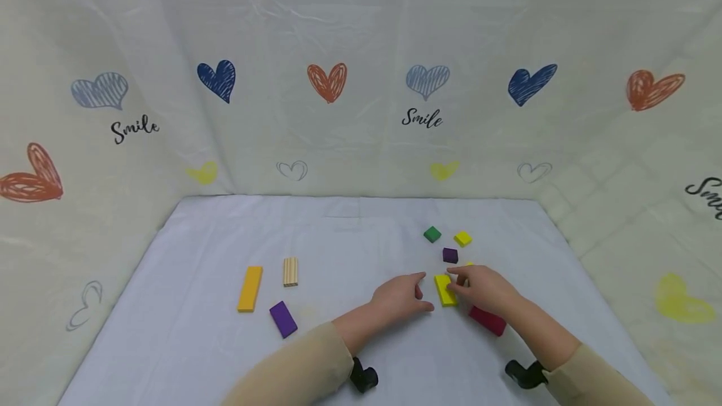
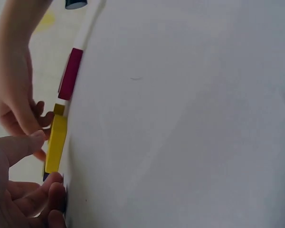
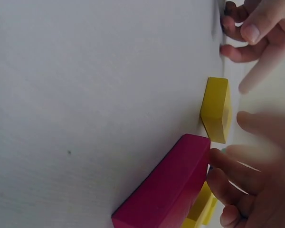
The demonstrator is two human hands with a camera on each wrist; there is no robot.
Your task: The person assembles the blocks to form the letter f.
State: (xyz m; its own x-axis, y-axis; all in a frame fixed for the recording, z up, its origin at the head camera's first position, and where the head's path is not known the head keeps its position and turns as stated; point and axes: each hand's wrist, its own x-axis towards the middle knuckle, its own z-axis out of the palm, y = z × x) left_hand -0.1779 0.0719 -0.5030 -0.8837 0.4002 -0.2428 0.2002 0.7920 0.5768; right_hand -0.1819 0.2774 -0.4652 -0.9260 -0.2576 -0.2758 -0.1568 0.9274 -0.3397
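Note:
A yellow rectangular block (image 1: 444, 291) lies on the white cloth between the two hands. To its left, my left hand (image 1: 399, 298) has thumb and index finger spread apart with nothing between them. My right hand (image 1: 486, 288) is over the block's right side, its thumb tip overlapping the block's edge in the head view. In the right wrist view that thumb is a little off the yellow block (image 3: 214, 102), and the fingers are blurred. A dark red block (image 1: 488, 321) lies just below the right hand. Another yellow block (image 3: 199, 206) is partly hidden behind the red one.
Beyond the hands sit a small dark purple block (image 1: 450, 255), a green block (image 1: 432, 234) and a small yellow block (image 1: 463, 239). On the left lie an orange block (image 1: 250, 289), a striped wooden block (image 1: 290, 272) and a purple block (image 1: 283, 319). A printed curtain (image 1: 361, 30) stands behind.

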